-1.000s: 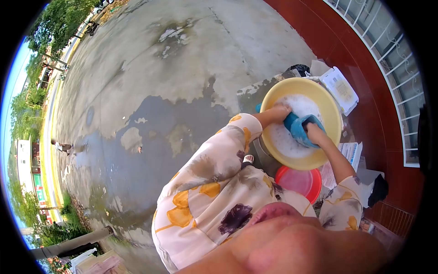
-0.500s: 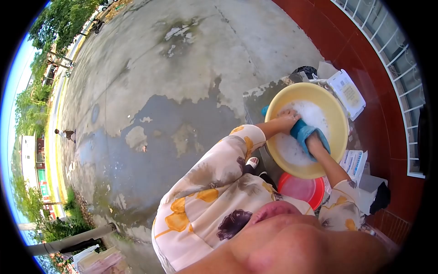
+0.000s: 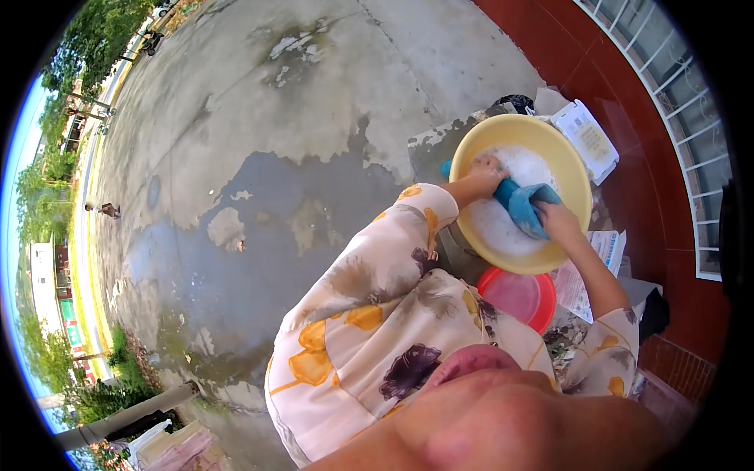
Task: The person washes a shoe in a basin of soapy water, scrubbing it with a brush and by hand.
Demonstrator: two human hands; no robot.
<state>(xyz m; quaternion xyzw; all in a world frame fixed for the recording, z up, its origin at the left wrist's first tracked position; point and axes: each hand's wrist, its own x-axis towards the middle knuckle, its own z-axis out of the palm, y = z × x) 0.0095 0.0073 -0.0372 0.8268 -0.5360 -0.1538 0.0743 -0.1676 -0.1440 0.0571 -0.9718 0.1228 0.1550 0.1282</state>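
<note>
A hollow teal cloth item (image 3: 520,202) with an open, rolled-looking end lies over the suds in a pale yellow basin (image 3: 577,169). My left hand (image 3: 488,174), wet with suds, is closed on its far end. My right hand (image 3: 558,222) grips the rim of its open end, with the fingertips partly hidden inside. The item's exact kind cannot be made out. White foam (image 3: 495,228) covers the water around both hands.
Below the yellow basin is a red basin (image 3: 542,302) with cloudy liquid. A white printed box (image 3: 587,141) and printed cardboard (image 3: 601,255) lie nearby. A red tiled wall (image 3: 660,196) and white railing (image 3: 682,102) run along the right. Wet concrete (image 3: 290,196) spreads left; a distant person walks there.
My right hand has drawn back out of the teal item's opening and now holds its rim. The item looks lifted higher above the foam. My left hand stays at its other end.
</note>
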